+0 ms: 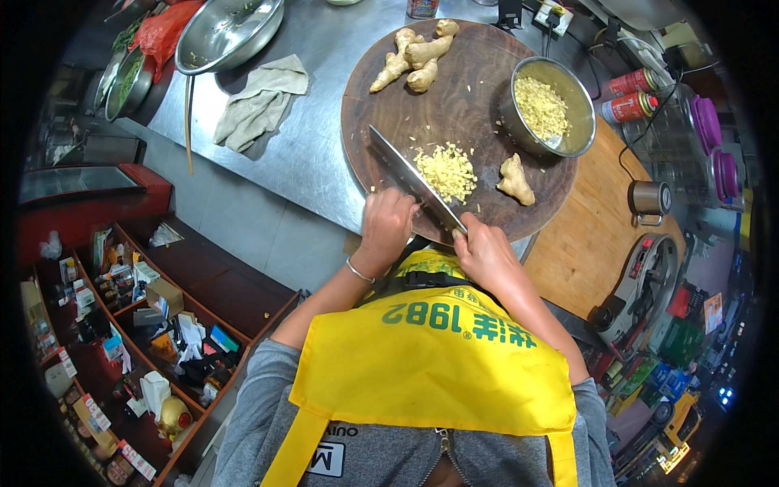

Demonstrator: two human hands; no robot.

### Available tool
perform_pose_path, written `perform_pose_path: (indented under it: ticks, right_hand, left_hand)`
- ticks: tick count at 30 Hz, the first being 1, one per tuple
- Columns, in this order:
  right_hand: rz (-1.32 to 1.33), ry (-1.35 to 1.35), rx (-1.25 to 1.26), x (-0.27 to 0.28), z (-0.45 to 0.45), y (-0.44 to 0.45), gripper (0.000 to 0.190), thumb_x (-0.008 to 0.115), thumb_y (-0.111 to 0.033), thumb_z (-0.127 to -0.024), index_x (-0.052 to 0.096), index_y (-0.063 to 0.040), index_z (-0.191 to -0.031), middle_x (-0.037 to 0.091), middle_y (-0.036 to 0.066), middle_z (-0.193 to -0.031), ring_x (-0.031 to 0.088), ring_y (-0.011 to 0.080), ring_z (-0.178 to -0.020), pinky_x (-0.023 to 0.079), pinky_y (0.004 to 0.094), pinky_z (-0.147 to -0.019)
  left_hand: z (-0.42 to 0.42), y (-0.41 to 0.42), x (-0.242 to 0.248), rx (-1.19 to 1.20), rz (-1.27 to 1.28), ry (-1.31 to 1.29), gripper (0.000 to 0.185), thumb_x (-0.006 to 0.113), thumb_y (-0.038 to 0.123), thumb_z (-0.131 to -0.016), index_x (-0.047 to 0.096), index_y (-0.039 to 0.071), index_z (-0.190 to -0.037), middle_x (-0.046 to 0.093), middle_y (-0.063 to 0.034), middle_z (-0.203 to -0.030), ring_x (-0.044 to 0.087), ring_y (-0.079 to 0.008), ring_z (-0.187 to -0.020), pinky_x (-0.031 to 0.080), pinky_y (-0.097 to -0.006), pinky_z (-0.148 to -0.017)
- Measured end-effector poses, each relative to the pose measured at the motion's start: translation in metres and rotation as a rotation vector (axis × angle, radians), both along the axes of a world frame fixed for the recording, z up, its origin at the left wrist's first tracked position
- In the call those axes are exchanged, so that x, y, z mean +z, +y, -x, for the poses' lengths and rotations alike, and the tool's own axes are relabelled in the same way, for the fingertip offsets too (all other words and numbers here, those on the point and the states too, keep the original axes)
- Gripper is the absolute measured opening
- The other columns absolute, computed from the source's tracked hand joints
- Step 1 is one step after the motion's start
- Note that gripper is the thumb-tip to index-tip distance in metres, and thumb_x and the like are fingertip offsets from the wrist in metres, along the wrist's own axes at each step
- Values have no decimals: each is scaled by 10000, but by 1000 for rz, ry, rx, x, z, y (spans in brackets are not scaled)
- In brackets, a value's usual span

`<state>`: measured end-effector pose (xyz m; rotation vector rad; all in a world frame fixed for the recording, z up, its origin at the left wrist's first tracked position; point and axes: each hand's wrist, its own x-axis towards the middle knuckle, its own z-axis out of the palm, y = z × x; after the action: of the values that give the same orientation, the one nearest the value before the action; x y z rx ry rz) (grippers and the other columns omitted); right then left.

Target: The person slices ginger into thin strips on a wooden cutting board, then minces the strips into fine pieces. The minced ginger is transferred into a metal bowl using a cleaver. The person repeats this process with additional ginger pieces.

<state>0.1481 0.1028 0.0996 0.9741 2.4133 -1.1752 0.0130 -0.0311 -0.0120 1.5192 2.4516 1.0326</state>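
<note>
My right hand (487, 245) grips the handle end of a cleaver (409, 173), whose wide blade slants up and left over a round wooden chopping board (517, 45). Just left of the blade, near the board's front edge, my left hand (387, 222) is curled with its fingertips close to the metal; whether it pinches anything is hidden. A heap of chopped ginger (447, 173) lies along the blade's right side. To its right rests a single piece of peeled ginger (516, 180). Whole ginger roots (415, 56) sit at the board's far side. A steel bowl (585, 112) holds more chopped ginger (540, 108).
A crumpled grey cloth (263, 100) and a large steel basin (228, 33) are on the steel table (304, 146). Right of the board are a wooden board (560, 262), a steel mug (649, 198), gas cans (630, 107) and an induction-style appliance (639, 298). Shelves (182, 292) stand left.
</note>
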Motion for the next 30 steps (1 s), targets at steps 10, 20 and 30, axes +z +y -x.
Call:
perform_pose_path:
  ticks: [10,20,30]
  right_hand:
    - [-96,206,-106,15,-13,4,235,574,-144,-924,514,8,-1092,653,304,-815,637,504,-809,495,549,-726]
    - [-607,302,2,48,-52,24,1057,791,-43,-684,204,-80,-1562,656,203,-1057,681,384,-824,560,467,-682]
    - [-1146,277,102,51,-74,123,827,602,-18,-822,261,-163,-1562,602,166,-848,661,345,-682,553,436,-571]
  left_hand:
    - [9,19,-2,-31,-235,-39,165,607,-41,-818,667,17,-959,637,-130,-926,597,-335,-850,448,-427,-763]
    - [-8,37,133,-479,-203,133,460,690,89,-795,584,-18,-1231,527,-219,-1367,491,-392,-1292,416,-460,-1016]
    - [-39,208,117,-885,-104,200,1005,803,326,-706,312,-113,-1466,273,-320,-1548,266,-443,-1456,237,-499,-1203]
